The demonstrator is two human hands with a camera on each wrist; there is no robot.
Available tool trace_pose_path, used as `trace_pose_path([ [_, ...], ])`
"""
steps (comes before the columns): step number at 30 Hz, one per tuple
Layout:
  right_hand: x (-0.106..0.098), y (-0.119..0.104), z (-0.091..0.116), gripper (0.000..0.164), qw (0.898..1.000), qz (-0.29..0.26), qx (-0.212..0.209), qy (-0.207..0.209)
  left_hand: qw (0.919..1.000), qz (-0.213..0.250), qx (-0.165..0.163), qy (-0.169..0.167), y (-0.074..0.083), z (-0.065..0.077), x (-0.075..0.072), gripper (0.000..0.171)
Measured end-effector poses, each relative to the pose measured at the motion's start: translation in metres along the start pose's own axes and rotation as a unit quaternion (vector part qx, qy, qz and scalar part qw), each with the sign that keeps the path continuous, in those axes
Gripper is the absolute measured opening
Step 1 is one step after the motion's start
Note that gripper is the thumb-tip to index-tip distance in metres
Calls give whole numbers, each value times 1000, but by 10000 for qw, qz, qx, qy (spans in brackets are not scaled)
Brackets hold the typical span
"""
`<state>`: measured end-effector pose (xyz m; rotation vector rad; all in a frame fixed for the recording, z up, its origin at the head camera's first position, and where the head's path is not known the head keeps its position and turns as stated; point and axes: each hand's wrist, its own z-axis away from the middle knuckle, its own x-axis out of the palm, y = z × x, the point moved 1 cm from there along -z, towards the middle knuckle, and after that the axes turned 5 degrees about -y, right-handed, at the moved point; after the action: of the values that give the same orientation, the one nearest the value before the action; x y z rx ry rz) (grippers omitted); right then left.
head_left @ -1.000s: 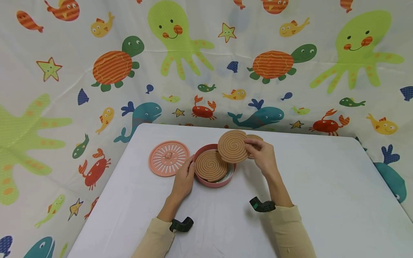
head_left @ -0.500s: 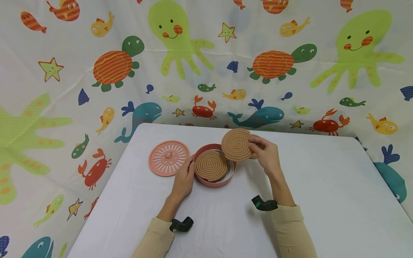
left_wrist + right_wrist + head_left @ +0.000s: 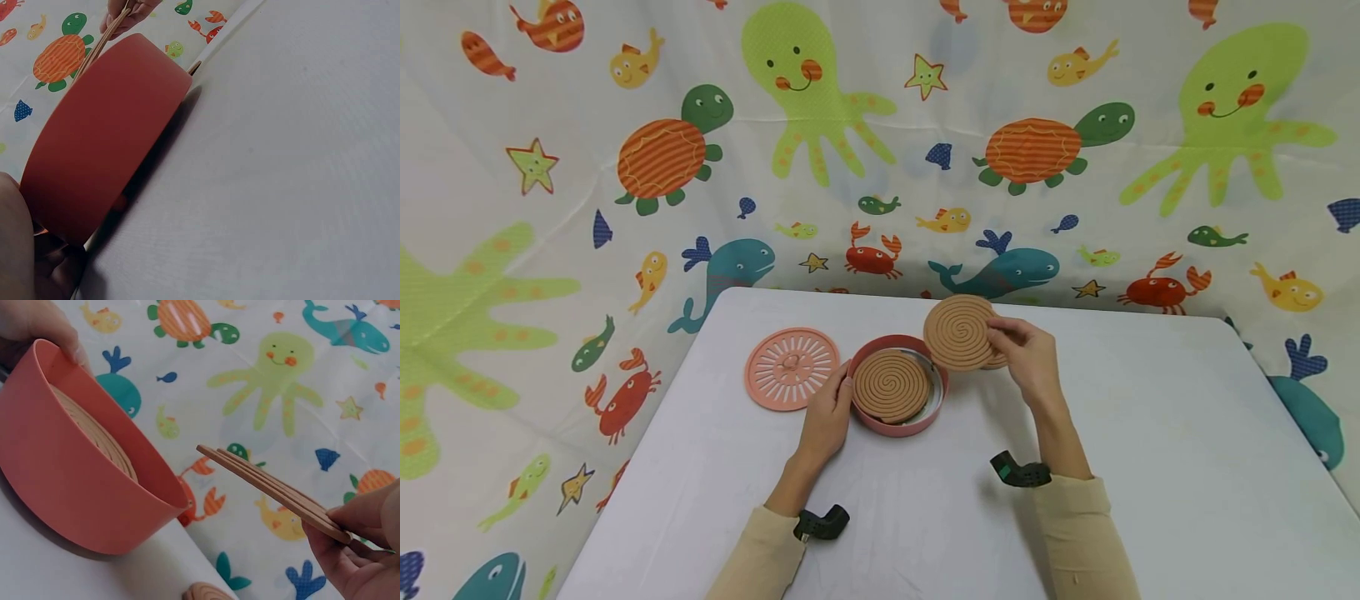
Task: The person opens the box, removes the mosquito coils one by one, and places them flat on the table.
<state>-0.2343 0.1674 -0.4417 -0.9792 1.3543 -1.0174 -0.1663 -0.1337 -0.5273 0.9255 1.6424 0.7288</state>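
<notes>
My left hand (image 3: 828,418) grips the left side of a round red tin (image 3: 901,431), thumb at its rim. Inside it lies a brown mosquito coil (image 3: 891,386), whose edge also shows in the right wrist view. The tin's wall (image 3: 112,134) fills much of the left wrist view, a shadow beneath it. To the right, my right hand (image 3: 1030,360) pinches another mosquito coil (image 3: 958,333) by its edge, in the air beyond the tin. From the side, the held coil (image 3: 269,490) looks thin and slanted, with thumb and fingers on opposite faces.
A slotted pink lid (image 3: 792,369) lies left of the tin on the white table (image 3: 1187,450). Behind the held coil, partly hidden, another coil (image 3: 997,362) lies on the table. A curtain (image 3: 880,117) printed with sea animals hangs at the back and left.
My right hand has moved the pinched coil to the right and slightly away, uncovering more of the tin's right side and covering more of the coil behind. The left hand stays on the tin.
</notes>
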Motion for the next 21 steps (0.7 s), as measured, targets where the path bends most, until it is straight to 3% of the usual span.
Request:
trace_pose_path([
  [21,-16,3,-2,29,9996,-111,114,217,9999,2,107,17,0,1,1,41],
])
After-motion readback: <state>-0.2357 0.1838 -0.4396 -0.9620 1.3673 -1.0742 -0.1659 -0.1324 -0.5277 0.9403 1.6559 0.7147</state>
